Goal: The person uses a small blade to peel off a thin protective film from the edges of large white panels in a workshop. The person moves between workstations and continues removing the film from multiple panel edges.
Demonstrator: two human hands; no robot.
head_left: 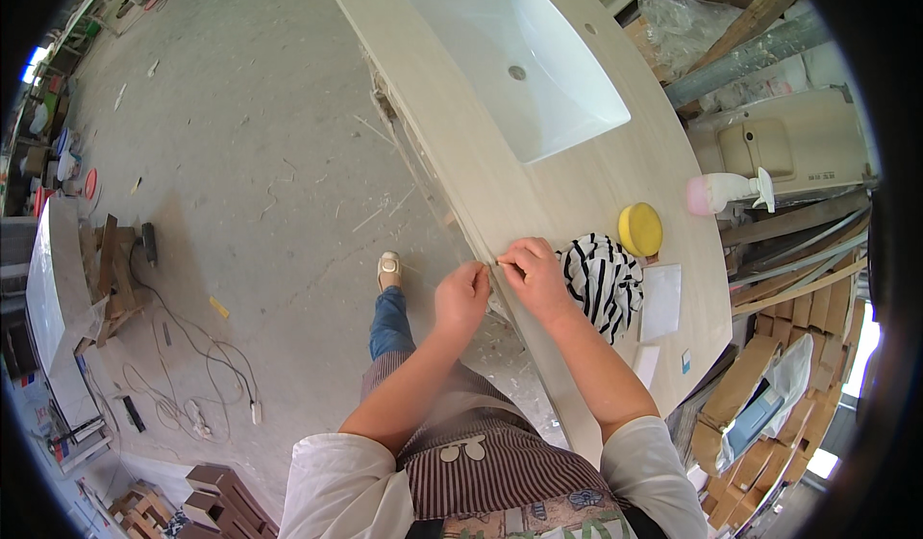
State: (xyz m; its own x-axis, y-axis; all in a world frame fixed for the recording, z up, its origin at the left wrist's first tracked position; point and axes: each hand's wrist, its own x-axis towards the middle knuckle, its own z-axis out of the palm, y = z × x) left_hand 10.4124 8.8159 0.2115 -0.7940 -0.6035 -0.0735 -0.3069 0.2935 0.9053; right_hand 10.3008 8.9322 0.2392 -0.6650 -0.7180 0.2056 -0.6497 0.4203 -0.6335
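My left hand (462,299) is closed in a pinch just off the front edge of a beige countertop (519,198). Close beside it, my right hand (538,277) pinches over that same edge, the fingertips of both nearly meeting. A tiny dark bit shows between them, too small to name. To the right of my right hand lies a bunched black-and-white striped cloth (604,284). Behind the cloth stands a round yellow sponge or pad (640,229). A white rectangular basin (538,58) is set into the far part of the countertop.
A spray bottle (728,194) with pink liquid lies by the back edge. A white sheet (661,301) and a small blue-and-white packet (686,361) rest on the countertop. Cables (207,385) trail over the littered floor at left. Cardboard boxes (735,385) and planks crowd the right.
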